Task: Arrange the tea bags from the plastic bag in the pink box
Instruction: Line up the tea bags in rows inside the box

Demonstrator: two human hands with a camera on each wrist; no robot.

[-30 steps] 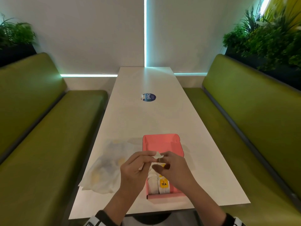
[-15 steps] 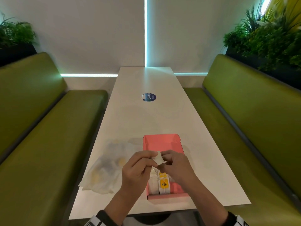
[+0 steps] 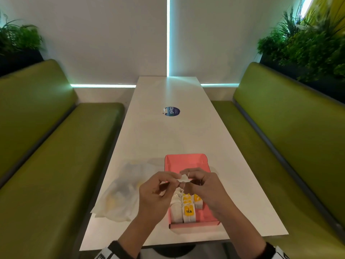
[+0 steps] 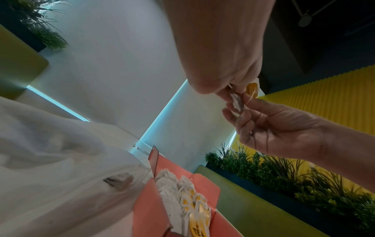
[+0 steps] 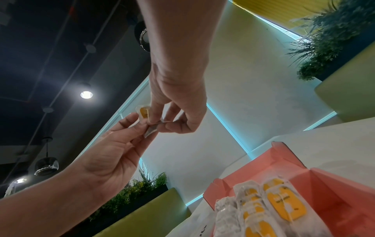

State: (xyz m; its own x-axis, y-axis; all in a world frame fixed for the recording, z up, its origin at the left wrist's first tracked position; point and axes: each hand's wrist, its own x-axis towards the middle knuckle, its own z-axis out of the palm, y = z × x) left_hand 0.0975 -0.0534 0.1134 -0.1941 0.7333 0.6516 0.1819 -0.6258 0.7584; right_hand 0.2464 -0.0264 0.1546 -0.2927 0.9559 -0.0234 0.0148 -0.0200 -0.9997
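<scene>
Now both hands, left hand (image 3: 155, 193) and right hand (image 3: 207, 187), pinch one tea bag (image 3: 183, 178) between the fingers above the pink box (image 3: 186, 159); it lies roughly flat, long axis left-right.

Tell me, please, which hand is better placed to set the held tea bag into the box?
Probably the right hand: it pinches the tea bag directly above the empty right side of the box. The left hand also pinches it, from the plastic bag side.

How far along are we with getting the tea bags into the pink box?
Partly done: several tea bags already stand in rows at the near end of the pink box. In hand: left hand and right hand pinch one tea bag above it. Left: the plastic bag still shows yellow tags inside.
</scene>
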